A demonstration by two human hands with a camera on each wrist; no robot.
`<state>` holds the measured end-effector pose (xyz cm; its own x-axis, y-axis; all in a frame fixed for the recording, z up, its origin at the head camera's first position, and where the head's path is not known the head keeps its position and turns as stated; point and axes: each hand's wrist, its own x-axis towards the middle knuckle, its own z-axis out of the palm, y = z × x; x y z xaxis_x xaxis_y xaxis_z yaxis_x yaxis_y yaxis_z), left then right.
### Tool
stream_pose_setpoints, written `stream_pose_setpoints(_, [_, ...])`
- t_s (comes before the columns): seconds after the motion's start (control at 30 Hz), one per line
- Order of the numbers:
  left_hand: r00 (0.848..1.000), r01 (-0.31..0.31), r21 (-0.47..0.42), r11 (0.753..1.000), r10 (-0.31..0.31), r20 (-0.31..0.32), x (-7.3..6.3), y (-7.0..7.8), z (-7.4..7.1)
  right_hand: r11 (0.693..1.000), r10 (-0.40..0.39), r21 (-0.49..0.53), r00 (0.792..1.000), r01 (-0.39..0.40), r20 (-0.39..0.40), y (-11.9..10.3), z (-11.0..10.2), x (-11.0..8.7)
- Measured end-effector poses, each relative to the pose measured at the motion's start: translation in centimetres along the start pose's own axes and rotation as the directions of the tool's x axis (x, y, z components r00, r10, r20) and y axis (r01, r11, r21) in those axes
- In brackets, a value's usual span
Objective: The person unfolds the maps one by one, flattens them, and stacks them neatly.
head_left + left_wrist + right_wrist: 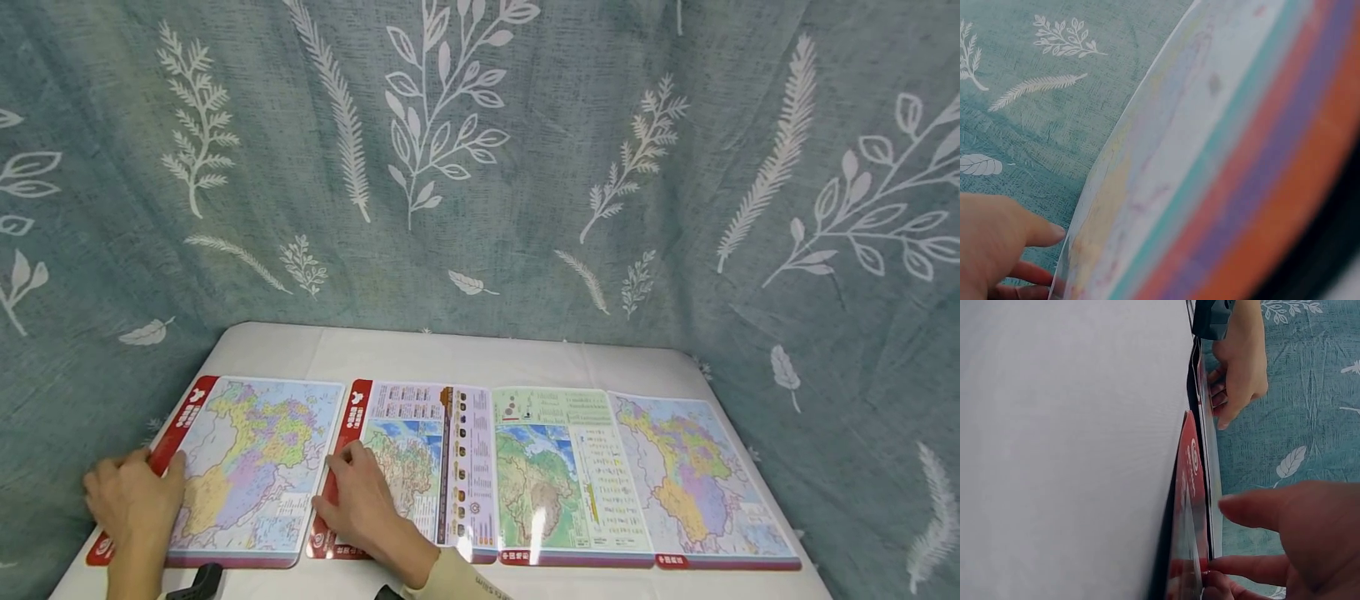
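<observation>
My left hand (135, 496) lies over the left edge of a laminated map sheet (232, 467) with a red title strip. In the left wrist view its thumb meets that sheet's edge, with the other fingers bent at the edge below. My right hand (363, 492) has its fingertips on the red left strip of a second map sheet (408, 462), which is printed with relief colours and a purple side panel. In the right wrist view one fingertip touches the red edge, while the thumb stands apart from it. The undersides of both sheets are hidden.
To the right lie a green relief map panel (540, 492) and a coloured political map panel (690, 475), edge to edge with the second sheet. All rest on a white table (435, 346). Blue-green leaf-patterned cloth (525, 167) hangs behind and at both sides.
</observation>
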<state>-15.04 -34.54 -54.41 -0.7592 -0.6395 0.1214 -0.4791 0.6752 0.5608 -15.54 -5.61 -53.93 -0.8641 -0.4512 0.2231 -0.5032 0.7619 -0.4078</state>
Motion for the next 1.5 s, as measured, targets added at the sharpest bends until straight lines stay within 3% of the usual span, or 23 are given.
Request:
stream_pose_setpoints(0.1, [1.000,0.014,0.002,1.000,-0.014,0.001,0.0,0.0,0.0,0.997,0.036,0.070,0.999,-0.038,0.040,-0.1,-0.2,0.1])
stream_pose_setpoints(0.2, [1.000,0.014,0.003,1.000,-0.014,-0.008,0.0,-0.1,0.0,0.973,0.094,0.202,0.991,-0.111,0.091,0.0,-0.4,0.2])
stream_pose_setpoints(0.33, [0.999,0.037,0.003,0.999,-0.037,-0.012,-0.1,-0.1,-0.1,0.905,0.138,0.387,0.983,-0.175,0.119,0.2,-0.5,0.3])
stream_pose_setpoints(0.47, [0.998,0.060,-0.015,0.998,-0.060,-0.026,0.0,0.0,0.0,0.825,0.141,0.541,0.987,-0.161,0.078,0.4,-0.2,0.3])
stream_pose_setpoints(0.57, [0.998,0.058,-0.031,0.998,-0.059,-0.037,0.0,0.0,0.0,0.794,0.137,0.592,0.989,-0.138,0.047,0.4,0.0,0.5])
stream_pose_setpoints(0.87, [0.994,0.057,-0.119,0.991,-0.068,-0.091,-0.2,0.1,0.3,0.832,0.138,0.540,0.990,-0.131,0.027,0.2,0.0,0.2])
stream_pose_setpoints(1.17, [0.993,0.090,-0.157,0.983,-0.100,-0.063,-0.3,0.4,0.0,0.890,0.095,0.450,0.995,-0.071,-0.033,-0.1,-0.5,-0.3])
stream_pose_setpoints(1.5, [0.997,-0.008,-0.157,0.988,-0.003,-0.072,-0.6,0.5,0.6,0.885,0.131,0.453,0.991,-0.104,-0.027,1.3,-1.6,-1.2])
